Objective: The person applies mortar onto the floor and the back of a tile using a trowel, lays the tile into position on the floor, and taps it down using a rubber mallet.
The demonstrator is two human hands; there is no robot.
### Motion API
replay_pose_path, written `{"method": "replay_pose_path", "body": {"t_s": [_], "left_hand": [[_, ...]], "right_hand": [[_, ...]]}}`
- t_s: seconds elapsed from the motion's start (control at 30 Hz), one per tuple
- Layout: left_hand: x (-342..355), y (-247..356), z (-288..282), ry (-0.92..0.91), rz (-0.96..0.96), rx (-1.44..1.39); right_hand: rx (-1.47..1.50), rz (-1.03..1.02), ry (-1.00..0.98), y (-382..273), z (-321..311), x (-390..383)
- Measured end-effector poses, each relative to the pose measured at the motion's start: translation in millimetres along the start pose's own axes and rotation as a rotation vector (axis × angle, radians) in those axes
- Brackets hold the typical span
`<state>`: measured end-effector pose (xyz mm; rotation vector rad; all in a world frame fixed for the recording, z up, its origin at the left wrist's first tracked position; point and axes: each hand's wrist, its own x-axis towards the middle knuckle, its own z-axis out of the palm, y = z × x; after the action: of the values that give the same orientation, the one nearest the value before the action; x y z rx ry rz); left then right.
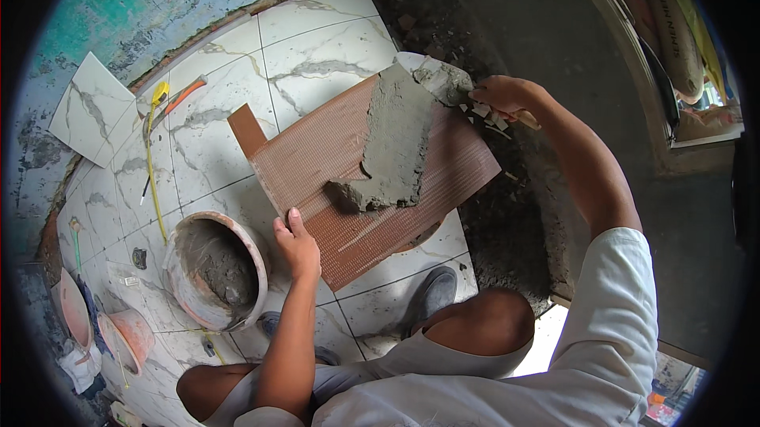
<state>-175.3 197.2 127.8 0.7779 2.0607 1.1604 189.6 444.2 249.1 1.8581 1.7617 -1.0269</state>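
Observation:
A large brown tile [309, 229] lies back face up across the white marbled floor, with a thick band of grey mortar [396, 130] over its middle and right part. My left hand [298, 246] grips the tile's lower-left edge, thumb on top. My right hand [511, 101] is closed on the handle of a trowel [445, 79], whose mortar-smeared blade is at the tile's top-right corner, beside the mortar band. A bucket of wet mortar [180, 253] stands left of my left hand, near the tile.
A loose white tile [89, 110] leans at the back left, near a tape measure [161, 93] and an orange-handled tool [184, 101]. More buckets [127, 338] sit at the lower left. A dark rubble-strewn strip [499, 237] runs along the grey wall [602, 71] on the right.

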Motion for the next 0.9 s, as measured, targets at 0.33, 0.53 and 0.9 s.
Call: {"method": "replay_pose_path", "body": {"t_s": [0.33, 0.53, 0.9], "left_hand": [[0, -11, 3, 0.047, 0.009, -0.017], [0, -3, -2, 0.074, -0.013, -0.007], [-2, -3, 5, 0.059, 0.001, -0.050]], "right_hand": [[0.011, -0.001, 0.245, -23, 18, -92], [-0.255, -0.197, 0.097, -73, 124, -192], [-0.073, 0.152, 0.208, -8, 114, -128]]}}
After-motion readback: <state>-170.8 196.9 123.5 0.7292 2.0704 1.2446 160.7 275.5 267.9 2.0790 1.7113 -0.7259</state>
